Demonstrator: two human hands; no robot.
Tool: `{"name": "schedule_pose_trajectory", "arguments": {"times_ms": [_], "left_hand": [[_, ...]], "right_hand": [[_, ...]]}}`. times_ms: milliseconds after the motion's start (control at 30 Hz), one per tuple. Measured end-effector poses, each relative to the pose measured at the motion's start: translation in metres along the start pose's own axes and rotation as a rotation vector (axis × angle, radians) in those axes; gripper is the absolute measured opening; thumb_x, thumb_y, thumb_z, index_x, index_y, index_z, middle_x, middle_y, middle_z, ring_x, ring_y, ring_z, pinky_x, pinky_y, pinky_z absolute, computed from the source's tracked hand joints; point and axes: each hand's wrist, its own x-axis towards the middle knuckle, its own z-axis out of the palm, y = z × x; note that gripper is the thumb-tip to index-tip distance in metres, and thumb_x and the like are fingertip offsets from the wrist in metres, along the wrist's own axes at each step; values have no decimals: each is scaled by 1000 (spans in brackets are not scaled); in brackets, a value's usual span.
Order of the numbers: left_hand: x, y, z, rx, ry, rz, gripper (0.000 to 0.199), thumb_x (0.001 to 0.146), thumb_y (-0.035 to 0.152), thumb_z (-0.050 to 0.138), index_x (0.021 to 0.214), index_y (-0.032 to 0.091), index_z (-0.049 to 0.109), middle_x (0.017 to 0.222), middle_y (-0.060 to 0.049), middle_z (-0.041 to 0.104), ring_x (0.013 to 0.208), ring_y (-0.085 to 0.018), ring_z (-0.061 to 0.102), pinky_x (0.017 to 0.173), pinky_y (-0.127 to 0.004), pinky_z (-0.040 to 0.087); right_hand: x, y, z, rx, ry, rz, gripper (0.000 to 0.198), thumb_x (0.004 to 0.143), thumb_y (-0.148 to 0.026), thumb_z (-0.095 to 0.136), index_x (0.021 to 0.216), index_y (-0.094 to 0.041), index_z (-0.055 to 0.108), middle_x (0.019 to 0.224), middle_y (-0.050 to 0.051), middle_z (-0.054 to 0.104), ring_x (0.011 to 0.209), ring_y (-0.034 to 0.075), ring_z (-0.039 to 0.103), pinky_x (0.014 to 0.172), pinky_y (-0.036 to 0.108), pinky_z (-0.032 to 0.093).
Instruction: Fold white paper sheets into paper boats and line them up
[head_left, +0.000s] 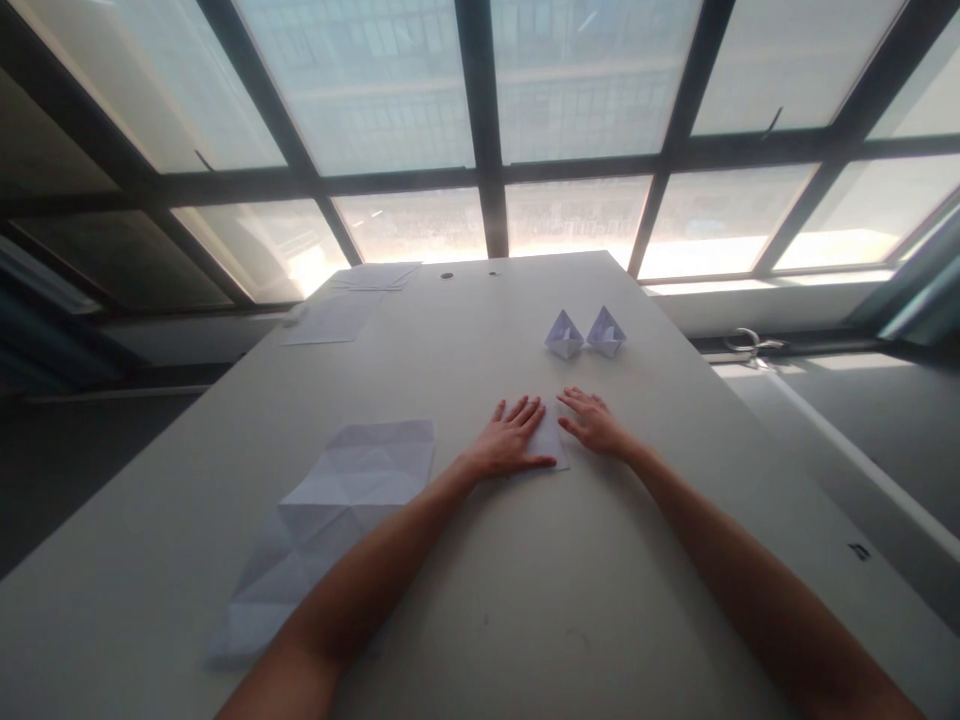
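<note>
A folded piece of white paper lies flat on the table, partly covered by my left hand. That hand is spread, palm down, pressing on the paper. Just right of the paper is my right hand, its fingers apart and pointing left, with nothing in it. Whether its fingertips touch the paper's edge I cannot tell. Beyond my hands two folded paper boats stand side by side, a left boat and a right boat.
Creased, unfolded sheets lie at the left, partly under my left forearm. Farther back on the white table are flat paper sheets at the left edge. Framed windows rise behind the table's far end.
</note>
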Motion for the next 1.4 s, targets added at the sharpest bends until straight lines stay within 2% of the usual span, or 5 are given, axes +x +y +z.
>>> {"name": "schedule_pose_trajectory", "arguments": {"times_ms": [100,267,1033,1200,1400], "left_hand": [[0,1,0,6,17,6,93,88,78,31,158,20,11,164,-10,13,152,-28,6,121,-54,0],[-1,3,0,9,42,4,87,93,72,29,159,20,7,164,-10,15,152,-26,9,121,-51,2],[0,4,2,-7,69,-18,81,94,69,31,157,19,16,162,-11,22,151,-25,14,122,-52,6],[3,0,7,-30,158,-177,55,101,51,29,150,27,36,159,-7,33,149,-26,22,120,-57,13],[6,-4,11,-32,288,-380,51,98,43,40,144,20,42,151,-12,44,144,-31,32,118,-56,21]], "right_hand": [[2,-10,11,-49,88,-49,53,99,-40,39,149,-23,42,160,9,31,150,24,17,119,53,14],[2,-21,20,-128,37,-157,62,97,-37,38,155,-16,29,160,9,29,151,22,15,120,53,11],[0,-25,19,-240,17,-28,70,97,-56,33,156,-18,26,163,12,19,151,28,12,120,54,8],[0,-26,20,-233,36,-15,69,98,-57,31,154,-17,31,163,13,20,151,28,13,120,54,8],[0,-25,22,-233,68,33,67,98,-53,36,152,-13,35,162,16,22,150,29,14,119,53,10]]}}
